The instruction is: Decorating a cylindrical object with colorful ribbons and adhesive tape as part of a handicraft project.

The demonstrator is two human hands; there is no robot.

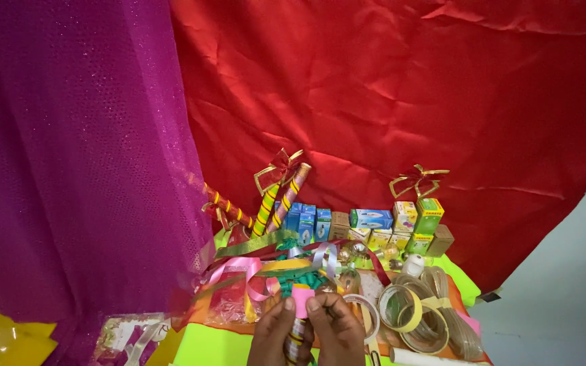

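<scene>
Mid-wrap: left hand (274, 333) and right hand (334, 332), grips pinched together on pink paper piece (301, 300) atop striped stick (296, 339). Next: steady pressing, smoothing down.

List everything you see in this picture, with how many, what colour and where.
Red cloth: one, backdrop, centre and right.
Purple glittery cloth: one, left.
Striped wrapped sticks: about three, red, green and gold, leaning at the backdrop.
Small boxes: several, blue, green, yellow, brown, in a row behind.
Ribbons: a tangle, pink, green, silver, mid-table.
Tape rolls: a few, yellowish, right.
Pink piece: one, pinched by both hands.
Left hand: bottom centre.
Right hand: beside it.
</scene>
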